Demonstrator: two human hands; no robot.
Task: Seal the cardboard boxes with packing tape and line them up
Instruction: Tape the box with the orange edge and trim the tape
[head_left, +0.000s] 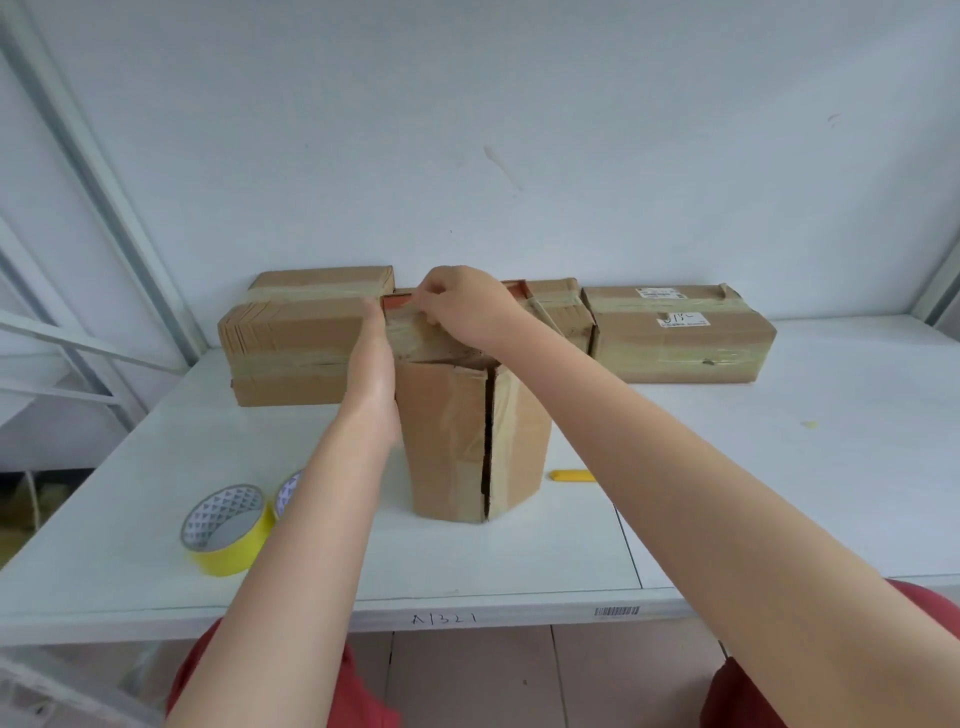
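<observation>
A tall cardboard box (452, 441) stands on end at the middle of the white table (753, 467), a dark open seam running down its front. My left hand (371, 364) lies flat with straight fingers against the box's left side. My right hand (465, 309) is on the box's top, fingers curled and pinching a strip of clear tape (415, 332) near the far left corner. A taped box (296, 343) lies behind on the left, another taped box (680, 338) on the right, and a third box (563, 312) shows between them.
A yellow tape roll (228, 527) lies at the front left, with a second roll (288, 491) partly hidden behind my left forearm. A yellow utility knife (571, 476) rests right of the box. White wall behind; metal frame bars (93, 171) stand left.
</observation>
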